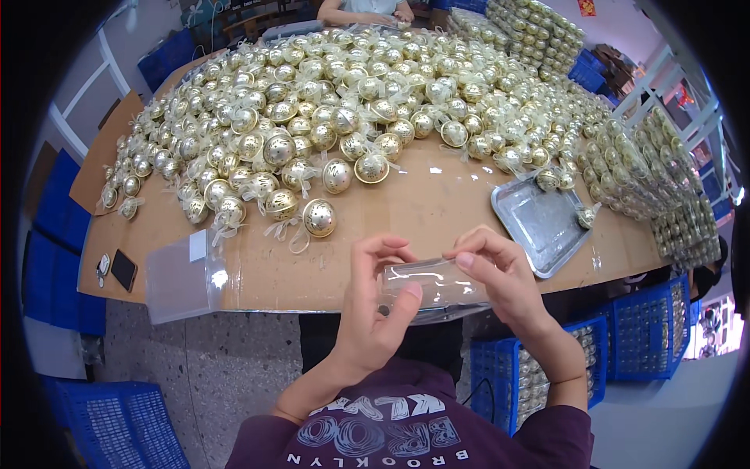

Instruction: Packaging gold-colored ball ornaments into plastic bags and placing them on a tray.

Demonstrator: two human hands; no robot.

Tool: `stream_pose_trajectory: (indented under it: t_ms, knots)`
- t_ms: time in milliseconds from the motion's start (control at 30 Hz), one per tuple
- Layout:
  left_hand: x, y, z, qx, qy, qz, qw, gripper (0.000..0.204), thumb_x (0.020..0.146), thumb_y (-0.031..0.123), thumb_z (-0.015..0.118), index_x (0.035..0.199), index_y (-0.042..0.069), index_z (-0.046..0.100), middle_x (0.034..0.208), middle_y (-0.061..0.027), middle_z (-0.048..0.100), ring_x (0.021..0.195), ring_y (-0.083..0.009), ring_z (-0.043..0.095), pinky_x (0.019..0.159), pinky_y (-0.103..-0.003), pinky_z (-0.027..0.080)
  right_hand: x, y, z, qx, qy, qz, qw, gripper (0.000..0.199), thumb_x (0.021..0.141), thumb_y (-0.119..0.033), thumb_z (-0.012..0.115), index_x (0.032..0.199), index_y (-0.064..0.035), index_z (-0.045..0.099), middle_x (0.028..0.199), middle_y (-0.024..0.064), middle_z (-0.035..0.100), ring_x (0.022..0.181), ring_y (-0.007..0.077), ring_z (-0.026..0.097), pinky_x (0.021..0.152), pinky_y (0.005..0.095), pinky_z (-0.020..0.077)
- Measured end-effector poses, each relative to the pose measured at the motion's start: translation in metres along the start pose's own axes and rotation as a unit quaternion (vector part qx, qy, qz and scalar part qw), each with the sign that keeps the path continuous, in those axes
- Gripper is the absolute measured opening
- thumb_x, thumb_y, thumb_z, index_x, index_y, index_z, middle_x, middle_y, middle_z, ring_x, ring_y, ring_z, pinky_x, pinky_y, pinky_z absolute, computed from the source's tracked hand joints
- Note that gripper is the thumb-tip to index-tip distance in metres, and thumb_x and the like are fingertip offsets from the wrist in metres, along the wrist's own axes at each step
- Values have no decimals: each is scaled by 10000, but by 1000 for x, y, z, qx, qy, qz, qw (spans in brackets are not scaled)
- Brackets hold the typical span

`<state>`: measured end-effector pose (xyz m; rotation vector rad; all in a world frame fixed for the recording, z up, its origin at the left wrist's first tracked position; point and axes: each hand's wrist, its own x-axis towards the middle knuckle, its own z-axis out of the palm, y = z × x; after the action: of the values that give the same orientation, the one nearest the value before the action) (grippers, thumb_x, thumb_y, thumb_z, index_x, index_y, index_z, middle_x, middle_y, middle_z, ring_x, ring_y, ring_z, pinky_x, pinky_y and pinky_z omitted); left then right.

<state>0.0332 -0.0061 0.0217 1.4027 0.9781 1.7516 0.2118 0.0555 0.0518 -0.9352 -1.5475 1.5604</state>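
Between my two hands is a clear plastic box [441,288], see-through and shiny, with nothing visible inside. My left hand [373,305] is wrapped around its left end, the thumb pressed on the front face. At the upper right edge, my right hand [500,273] pinches the plastic between thumb and fingers. The box is held just off the table's near edge, in front of my body. Beyond my hands lies a big heap of gold ball ornaments [320,217] with sheer pale ribbons.
A metal tray [539,227] rests on the cardboard-covered table [426,211], ornaments at its edge. Flat clear plastic sheets [183,273] and a phone [123,270] lie left. Packed ornaments [641,164] are stacked right; blue crates [648,332] stand below. Another person [363,12] sits across.
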Motion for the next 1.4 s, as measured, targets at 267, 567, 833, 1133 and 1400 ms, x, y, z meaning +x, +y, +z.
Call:
stream_pose_trajectory:
  t_ms: [267,567,833,1133,1400]
  knots:
    - [-10,3,-5,-87,-24,-118,989,336,817,17,507,1152,2,492,1056,-119,528,1010,-207,528,901,-321,415,-8,1,12,-3,20,-30,999,101,849,-92,627,848,9,627,889,56,543,822,102,494,773,245,365]
    - [7,-8,-32,235,-199,269,913,460,712,316,799,1097,103,666,1169,-100,616,1090,-307,563,893,-389,475,-14,3,-3,-148,-18,-231,961,286,855,-226,685,1023,3,649,1100,124,585,1062,202,564,920,348,435]
    - [14,-15,-37,196,-208,314,906,369,657,205,835,1010,160,734,1176,-38,630,1056,-282,596,883,-354,509,-16,-1,-16,-422,-76,-515,742,402,724,-297,797,1026,-52,697,1069,81,680,1026,301,647,866,407,539]
    - [11,-14,-58,267,-53,302,914,367,716,195,807,1052,87,704,1144,-105,628,1037,-302,602,880,-357,507,50,-27,-40,-327,-115,-410,844,226,854,-151,654,1045,-34,686,1116,111,667,1111,306,599,948,418,471]
    - [-41,-33,-80,344,244,8,907,395,858,121,578,1223,-30,580,1342,-199,448,1181,-327,494,994,-384,384,299,62,-198,-540,-20,-149,828,586,658,-25,662,1227,-41,526,1216,173,553,1133,312,531,969,386,428]
